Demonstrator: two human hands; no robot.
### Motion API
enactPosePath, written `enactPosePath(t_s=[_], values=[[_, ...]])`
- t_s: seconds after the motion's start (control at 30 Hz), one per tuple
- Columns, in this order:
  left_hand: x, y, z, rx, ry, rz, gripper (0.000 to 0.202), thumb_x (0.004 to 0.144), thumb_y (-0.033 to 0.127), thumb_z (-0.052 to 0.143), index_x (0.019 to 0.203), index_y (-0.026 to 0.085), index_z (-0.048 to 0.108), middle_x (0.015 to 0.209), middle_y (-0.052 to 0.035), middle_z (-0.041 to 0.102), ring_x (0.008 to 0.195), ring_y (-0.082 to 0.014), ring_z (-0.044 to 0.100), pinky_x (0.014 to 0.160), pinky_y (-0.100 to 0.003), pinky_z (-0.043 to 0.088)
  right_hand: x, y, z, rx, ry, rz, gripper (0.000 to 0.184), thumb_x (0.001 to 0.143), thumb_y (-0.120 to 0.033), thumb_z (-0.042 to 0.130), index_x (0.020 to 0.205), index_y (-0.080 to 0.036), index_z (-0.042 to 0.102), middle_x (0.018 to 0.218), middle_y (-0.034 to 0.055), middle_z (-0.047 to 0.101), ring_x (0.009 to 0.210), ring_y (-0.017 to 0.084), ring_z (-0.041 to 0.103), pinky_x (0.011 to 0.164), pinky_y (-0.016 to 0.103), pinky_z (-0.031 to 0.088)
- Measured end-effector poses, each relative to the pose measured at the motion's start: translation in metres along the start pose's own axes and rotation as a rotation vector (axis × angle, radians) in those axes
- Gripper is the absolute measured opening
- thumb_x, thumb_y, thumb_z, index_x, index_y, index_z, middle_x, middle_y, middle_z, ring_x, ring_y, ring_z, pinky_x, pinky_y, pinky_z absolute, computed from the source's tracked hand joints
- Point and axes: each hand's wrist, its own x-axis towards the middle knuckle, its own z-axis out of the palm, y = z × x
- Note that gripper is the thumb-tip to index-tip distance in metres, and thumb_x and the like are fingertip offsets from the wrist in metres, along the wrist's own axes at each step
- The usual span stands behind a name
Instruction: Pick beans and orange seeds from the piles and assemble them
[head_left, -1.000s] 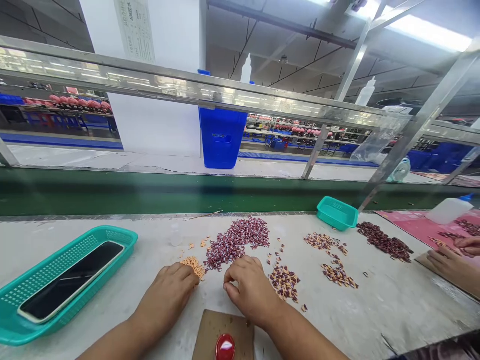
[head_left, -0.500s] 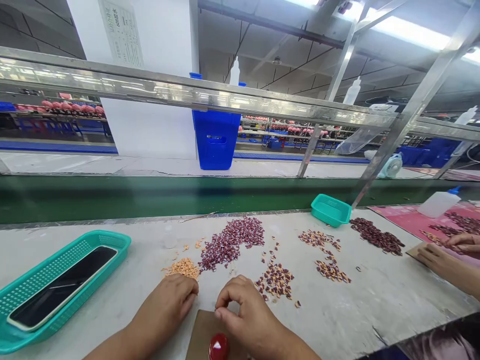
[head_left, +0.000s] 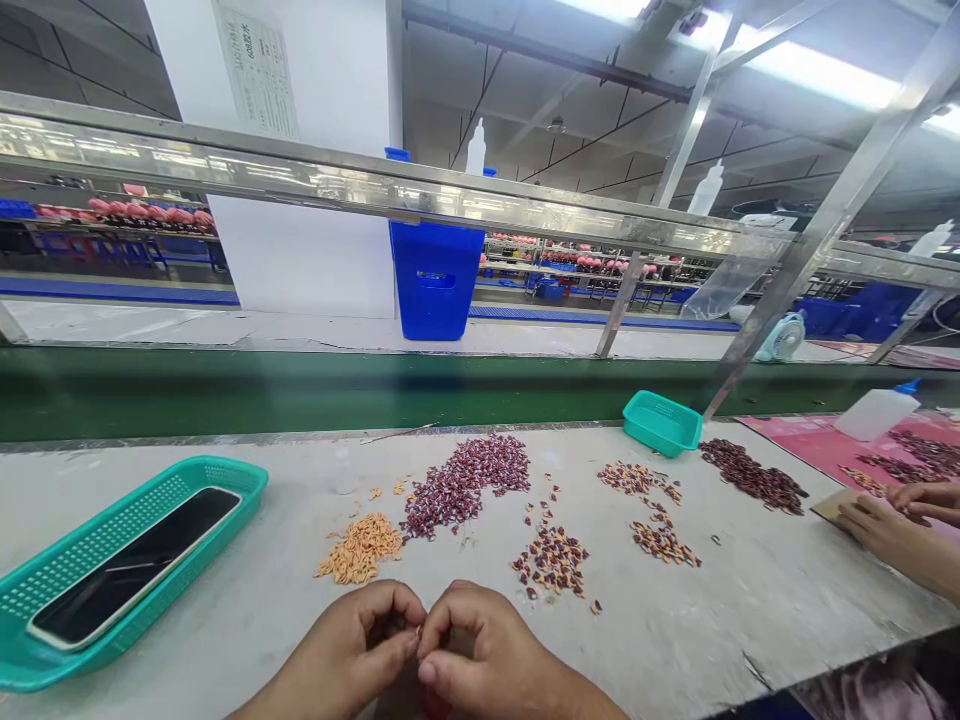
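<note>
My left hand (head_left: 364,645) and my right hand (head_left: 484,645) meet at the fingertips near the table's front edge. Both are closed in a pinch, and what sits between the fingertips is too small to make out. Below them, a red rounded piece (head_left: 436,706) shows only in part, the hands covering the rest. Just beyond my left hand lies a pile of small tan pieces (head_left: 360,548). Behind it spreads a larger heap of small dark red pieces (head_left: 465,480). To the right of my right hand is a cluster of two-coloured dark red and tan pieces (head_left: 551,560).
A green basket (head_left: 217,470) at left holds a phone (head_left: 135,570). Further piles of two-coloured pieces (head_left: 664,542) lie right, near a small green tray (head_left: 660,425). Another person's hands (head_left: 892,525) work at far right. A metal rail (head_left: 525,210) crosses above a blue bin (head_left: 435,280).
My left hand has moved right, away from the tan pile, to meet my right hand at the fingertips. The red piece and brown board are now mostly covered.
</note>
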Motion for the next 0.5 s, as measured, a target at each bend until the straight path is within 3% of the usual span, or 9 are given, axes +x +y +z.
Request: enactPosePath(t_s=[0.13,0.23,0.33,0.4,0.5], values=[[-0.002,-0.006,0.004,-0.015,0.057,0.036,0.009,0.072,0.025,0.061,0.066,0.019,0.063,0.064,0.0014,0.061,0.065,-0.0189,0.055,0.062,-0.026,0.041,0.0,0.007,-0.001,0.284,-0.05,0.072,0.032,0.061,-0.043,0.076,0.069,-0.018,0.058,0.051,-0.0061,0.054,0.047,0.009,0.05,0.052,0.023,0.041],[-0.004,-0.01,0.007,-0.026,0.108,0.053,0.012,0.074,0.028,0.061,0.064,0.02,0.062,0.064,0.0008,0.062,0.066,-0.02,0.057,0.064,-0.027,0.041,0.0,0.012,-0.002,0.405,-0.083,0.067,0.038,0.059,-0.046,0.08,0.07,-0.016,0.058,0.059,-0.0026,0.06,0.051,0.009,0.054,0.056,0.024,0.042],[-0.007,-0.014,0.011,-0.161,0.084,0.041,0.02,0.076,0.038,0.061,0.067,0.021,0.06,0.064,0.0008,0.063,0.067,-0.0201,0.057,0.064,-0.027,0.042,-0.003,0.014,-0.004,0.417,-0.114,0.046,0.038,0.063,-0.049,0.076,0.074,-0.017,0.058,0.064,-0.001,0.062,0.054,0.01,0.055,0.058,0.026,0.043],[-0.01,-0.019,0.014,-0.261,0.074,0.009,0.027,0.075,0.046,0.063,0.067,0.021,0.058,0.062,0.0024,0.06,0.064,-0.0183,0.053,0.062,-0.026,0.04,-0.005,0.012,-0.006,0.243,-0.067,0.029,0.029,0.071,-0.045,0.07,0.075,-0.018,0.059,0.064,-0.0012,0.061,0.057,0.012,0.056,0.061,0.028,0.044],[-0.014,-0.028,0.017,-0.354,0.128,-0.034,0.037,0.069,0.055,0.067,0.064,0.021,0.056,0.059,0.005,0.052,0.06,-0.0156,0.045,0.057,-0.024,0.035,-0.008,0.01,-0.009,-0.348,0.109,-0.059,0.004,0.073,-0.02,0.063,0.069,-0.018,0.062,0.069,0.0003,0.062,0.074,0.017,0.058,0.073,0.031,0.042]])
